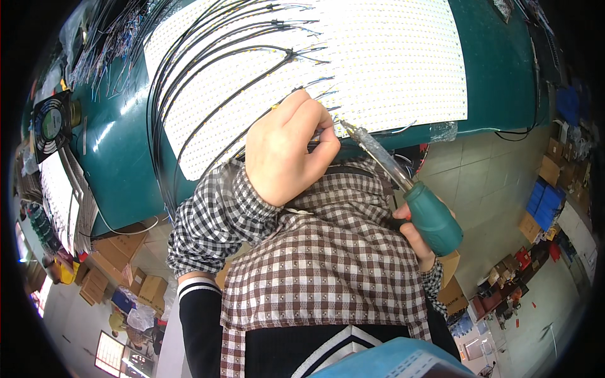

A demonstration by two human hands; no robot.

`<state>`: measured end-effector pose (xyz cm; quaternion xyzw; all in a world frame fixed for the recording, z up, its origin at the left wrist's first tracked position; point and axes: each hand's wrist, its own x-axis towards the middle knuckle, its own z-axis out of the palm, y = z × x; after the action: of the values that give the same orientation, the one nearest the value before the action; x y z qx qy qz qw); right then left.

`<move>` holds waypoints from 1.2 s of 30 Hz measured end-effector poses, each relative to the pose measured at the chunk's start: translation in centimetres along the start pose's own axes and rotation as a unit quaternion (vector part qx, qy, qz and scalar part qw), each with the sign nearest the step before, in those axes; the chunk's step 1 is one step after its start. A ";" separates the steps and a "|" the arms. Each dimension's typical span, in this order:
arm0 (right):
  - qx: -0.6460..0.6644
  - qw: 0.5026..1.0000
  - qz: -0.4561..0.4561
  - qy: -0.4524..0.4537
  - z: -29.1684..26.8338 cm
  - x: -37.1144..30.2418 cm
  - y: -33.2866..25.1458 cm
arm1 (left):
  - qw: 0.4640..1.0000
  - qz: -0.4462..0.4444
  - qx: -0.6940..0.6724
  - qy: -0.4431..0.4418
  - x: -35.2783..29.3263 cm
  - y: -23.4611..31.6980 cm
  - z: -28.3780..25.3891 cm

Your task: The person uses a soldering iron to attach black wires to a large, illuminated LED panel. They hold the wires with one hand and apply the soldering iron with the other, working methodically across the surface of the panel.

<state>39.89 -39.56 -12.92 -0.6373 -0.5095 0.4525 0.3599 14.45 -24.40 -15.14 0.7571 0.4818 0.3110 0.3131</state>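
Observation:
A large white LED board [403, 60], dotted with rows of small yellow chips, lies on the green-topped table. Several black cables [236, 94] arch over its left half, their stripped ends fanning into thin coloured wires near the middle. My left hand [283, 148] is closed in a pinch at the board's near edge, on a thin wire of one cable; the fingers partly hide it. In my right hand [419, 239] is a soldering iron [435, 217] with a thick green handle. Its tip points up-left and is close beside my left fingertips, at the board's edge.
A black fan [51, 125] stands at the table's left side, above a stack of white boards [62, 201]. Bundled loose wires [116, 47] lie at the far left. Clear plastic [443, 131] hangs at the near table edge. Cardboard boxes [120, 252] sit on the floor.

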 end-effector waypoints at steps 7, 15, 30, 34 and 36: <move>-0.012 1.000 -0.015 0.002 -0.4 -0.9 1.3 | 1.000 -0.001 0.000 0.001 0.0 0.0 0.0; 0.029 1.000 0.000 0.001 -0.2 -0.3 0.3 | 1.000 0.002 0.005 -0.002 0.0 0.0 -0.1; 0.140 0.988 0.058 0.042 0.4 -0.8 0.3 | 0.991 0.079 0.011 -0.103 1.1 -0.3 -1.5; 0.131 0.989 0.055 0.042 0.4 -0.9 0.4 | 0.987 0.103 0.060 -0.107 1.4 0.0 -1.6; 0.123 0.990 0.054 0.039 0.3 -0.8 0.2 | 0.985 0.112 0.071 -0.113 1.6 -0.4 -1.4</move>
<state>39.64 -40.42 -13.06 -0.6320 -0.4000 0.5051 0.4306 13.75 -22.54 -14.33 0.8566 0.3763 0.2221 0.2743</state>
